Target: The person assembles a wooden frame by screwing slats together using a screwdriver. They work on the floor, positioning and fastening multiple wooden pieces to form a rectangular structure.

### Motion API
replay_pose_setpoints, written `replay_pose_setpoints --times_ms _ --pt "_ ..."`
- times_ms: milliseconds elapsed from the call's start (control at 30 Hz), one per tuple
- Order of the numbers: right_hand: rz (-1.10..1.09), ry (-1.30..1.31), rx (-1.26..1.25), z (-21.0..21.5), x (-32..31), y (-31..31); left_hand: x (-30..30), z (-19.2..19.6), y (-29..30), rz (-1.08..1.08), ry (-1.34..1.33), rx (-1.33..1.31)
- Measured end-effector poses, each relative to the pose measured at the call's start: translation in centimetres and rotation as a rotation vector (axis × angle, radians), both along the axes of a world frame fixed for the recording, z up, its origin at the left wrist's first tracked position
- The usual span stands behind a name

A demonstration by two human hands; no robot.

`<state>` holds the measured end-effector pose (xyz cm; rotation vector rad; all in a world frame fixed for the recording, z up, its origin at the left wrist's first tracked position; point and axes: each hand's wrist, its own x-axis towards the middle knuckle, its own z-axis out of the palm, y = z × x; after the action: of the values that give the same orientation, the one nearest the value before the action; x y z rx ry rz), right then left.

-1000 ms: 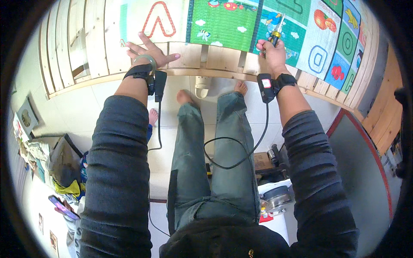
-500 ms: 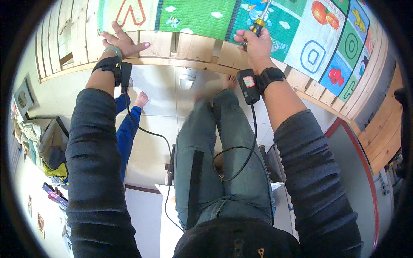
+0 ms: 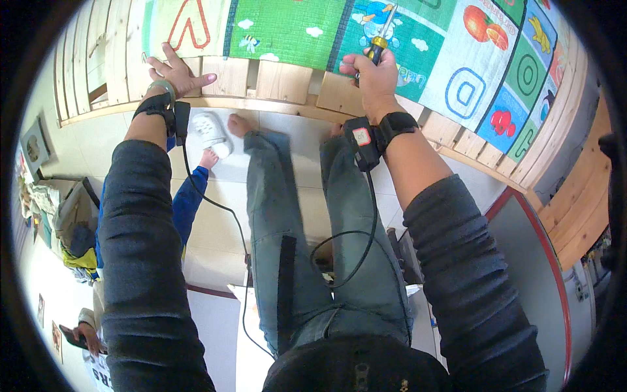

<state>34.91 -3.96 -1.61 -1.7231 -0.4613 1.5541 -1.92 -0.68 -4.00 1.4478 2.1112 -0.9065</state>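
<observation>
Left hand (image 3: 173,70), upper left of the frame: spread flat, fingers splayed, palm pressed on a wooden slat (image 3: 225,77), gripping nothing. Black wrist strap (image 3: 159,108) just below, cable (image 3: 215,202) trailing down toward the lap.

Right hand (image 3: 369,75), top centre: fist closed around a screwdriver (image 3: 379,36) with a yellow-and-black handle, shaft pointing up against the colourful play mat (image 3: 294,29). Black band and small device (image 3: 362,137) on that wrist.

Mat lying over the slatted frame across the top of the frame, wood blocks (image 3: 281,81) showing beneath its lower edge.

Below, centre: jeans-clad legs (image 3: 281,215) over a pale floor. Left of them, a white shoe (image 3: 212,130) and a blue sleeve (image 3: 189,196) of another person.
</observation>
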Motion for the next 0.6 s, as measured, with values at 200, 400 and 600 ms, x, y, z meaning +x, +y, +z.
replay_pose_setpoints --times_ms 200,400,600 --pt "-0.008 0.002 -0.01 -0.5 -0.1 0.1 -0.2 0.1 0.0 0.048 -0.075 0.014" --pt "0.333 -0.452 -0.013 0.7 0.3 -2.9 -0.1 0.3 0.0 0.027 -0.027 -0.053" --pt "0.404 -0.251 -0.273 9.0 5.5 -14.8 -0.3 -0.4 -0.5 0.091 -0.035 0.013"
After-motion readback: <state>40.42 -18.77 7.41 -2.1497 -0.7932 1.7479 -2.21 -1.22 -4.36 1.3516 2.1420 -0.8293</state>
